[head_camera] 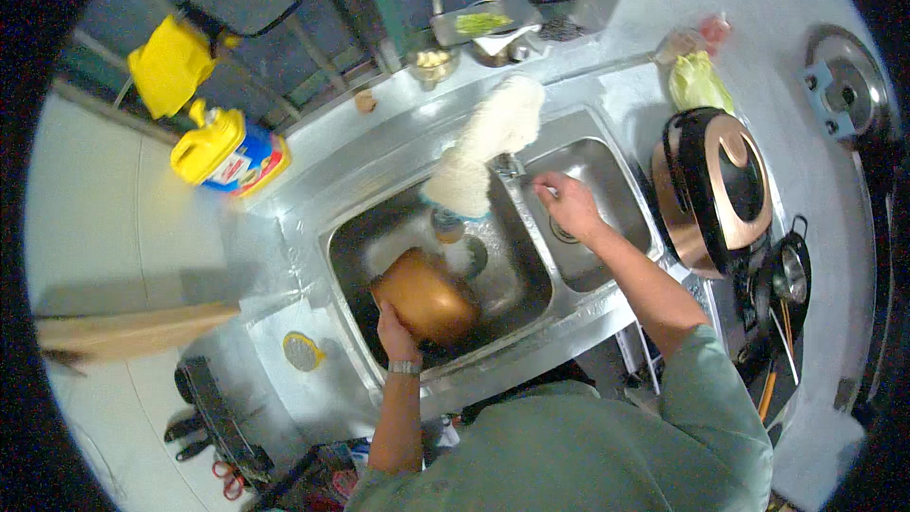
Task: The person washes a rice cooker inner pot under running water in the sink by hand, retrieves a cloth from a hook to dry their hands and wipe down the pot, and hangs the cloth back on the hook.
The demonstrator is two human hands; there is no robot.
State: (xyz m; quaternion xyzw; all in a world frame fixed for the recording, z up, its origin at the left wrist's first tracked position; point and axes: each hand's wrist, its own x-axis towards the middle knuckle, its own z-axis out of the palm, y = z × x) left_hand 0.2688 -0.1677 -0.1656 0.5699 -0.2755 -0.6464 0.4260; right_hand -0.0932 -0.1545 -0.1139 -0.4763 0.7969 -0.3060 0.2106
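Observation:
My left hand (pixel 398 338), with a watch or bracelet at the wrist, grips the rim of a copper-coloured metal pot (pixel 430 299), tilted and slightly blurred inside the large steel sink basin (pixel 522 299). A cream cloth (pixel 490 135) wraps the faucet, whose outlet end hangs above the large basin. My right hand (pixel 569 206) is over the small basin (pixel 597 270), its fingers curled beside the metal faucet base (pixel 508 165). Whether those fingers touch or pinch something there cannot be made out.
A rice cooker (pixel 718 192) and a lettuce (pixel 700 82) are right of the sink. A yellow jug (pixel 231 153) stands at the back left. A round scrubber (pixel 303 352) lies on the left counter, near a knife holder (pixel 220 419). Behind the faucet sits a bowl (pixel 432 67).

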